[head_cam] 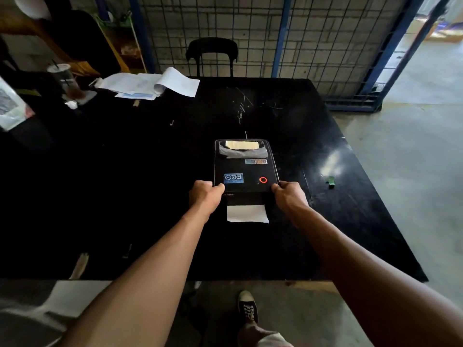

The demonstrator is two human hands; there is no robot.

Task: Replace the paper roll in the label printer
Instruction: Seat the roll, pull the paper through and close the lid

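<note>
Printer [246,166] is sitting on the table [125,171] between my hands, and I am pinching its near lid corners: left hand [204,194] closed on the left corner, right hand [290,195] closed on the right. Paper [247,213] is hanging from the slot just below my grip. I am judging the lid barely lifted, so the roll swap is all ahead; no spare roll is showing.
</note>
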